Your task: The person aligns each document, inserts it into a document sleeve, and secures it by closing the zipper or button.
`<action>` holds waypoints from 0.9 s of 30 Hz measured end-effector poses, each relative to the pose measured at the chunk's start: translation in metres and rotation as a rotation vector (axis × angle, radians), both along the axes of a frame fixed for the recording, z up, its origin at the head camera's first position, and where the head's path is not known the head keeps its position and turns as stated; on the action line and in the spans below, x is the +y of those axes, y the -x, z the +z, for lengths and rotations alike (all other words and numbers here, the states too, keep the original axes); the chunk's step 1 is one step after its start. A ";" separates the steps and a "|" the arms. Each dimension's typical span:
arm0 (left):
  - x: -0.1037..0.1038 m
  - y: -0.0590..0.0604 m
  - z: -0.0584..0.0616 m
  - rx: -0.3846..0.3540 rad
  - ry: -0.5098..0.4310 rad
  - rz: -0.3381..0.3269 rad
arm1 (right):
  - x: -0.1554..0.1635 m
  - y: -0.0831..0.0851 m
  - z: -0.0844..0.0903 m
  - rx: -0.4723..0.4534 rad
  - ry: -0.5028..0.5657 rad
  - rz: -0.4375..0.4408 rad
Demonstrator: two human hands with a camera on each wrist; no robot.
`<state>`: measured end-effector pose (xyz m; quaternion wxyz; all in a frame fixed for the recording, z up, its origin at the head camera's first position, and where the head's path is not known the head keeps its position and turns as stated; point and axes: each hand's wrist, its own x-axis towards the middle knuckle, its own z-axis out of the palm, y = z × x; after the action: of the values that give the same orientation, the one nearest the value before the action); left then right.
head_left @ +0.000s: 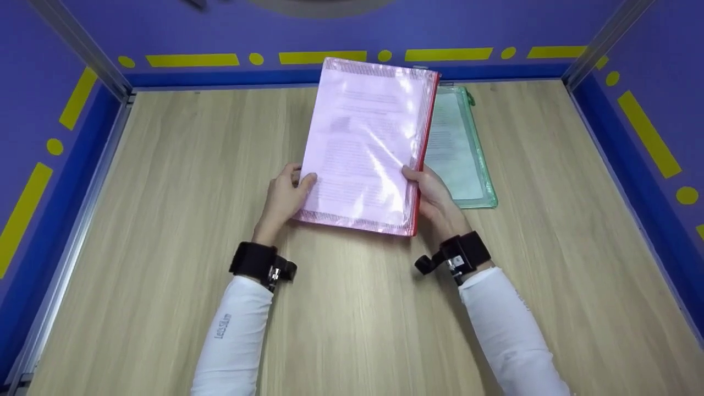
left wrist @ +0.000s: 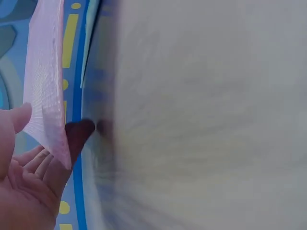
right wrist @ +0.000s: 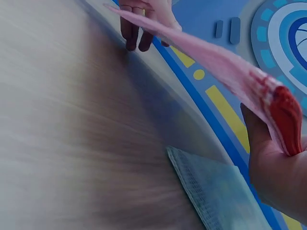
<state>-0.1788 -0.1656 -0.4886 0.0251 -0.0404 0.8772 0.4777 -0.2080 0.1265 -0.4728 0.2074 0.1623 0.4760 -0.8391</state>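
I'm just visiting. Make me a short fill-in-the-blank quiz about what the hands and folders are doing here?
1. Both hands hold the ____ folder above the table.
2. The green folder lies flat on the ____.
3. The red zipper edge is on the side of the person's ____ hand.
4. The left hand grips the folder's ____ edge.

Missing words: pink; table; right; left

Looks to me like a purpose-built recording booth, not a home or an office. I'm looking down at a bare wood-grain table [head_left: 165, 220] boxed in on three sides by purple-blue walls [head_left: 33, 66] with yellow dash-and-dot stripes [head_left: 192, 60] and metal corner posts [head_left: 82, 47]. Only office-y stuff on it: a pink folder [head_left: 363, 148] and a green folder [head_left: 459, 148] with printed sheets inside.
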 end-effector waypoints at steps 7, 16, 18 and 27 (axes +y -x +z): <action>0.004 -0.005 0.004 -0.066 -0.229 -0.085 | 0.007 -0.001 0.005 0.032 -0.047 0.047; 0.011 -0.012 0.013 0.006 -0.365 -0.047 | 0.009 -0.005 0.012 0.111 -0.150 0.101; 0.011 -0.013 0.014 0.022 -0.372 -0.016 | 0.008 -0.008 0.013 0.143 -0.184 0.120; 0.002 -0.017 0.017 0.058 -0.459 0.049 | 0.005 -0.021 0.018 0.234 -0.441 0.252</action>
<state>-0.1618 -0.1632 -0.4716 -0.0029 -0.0411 0.7448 0.6660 -0.1874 0.1315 -0.4553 0.2133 0.0452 0.6840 -0.6961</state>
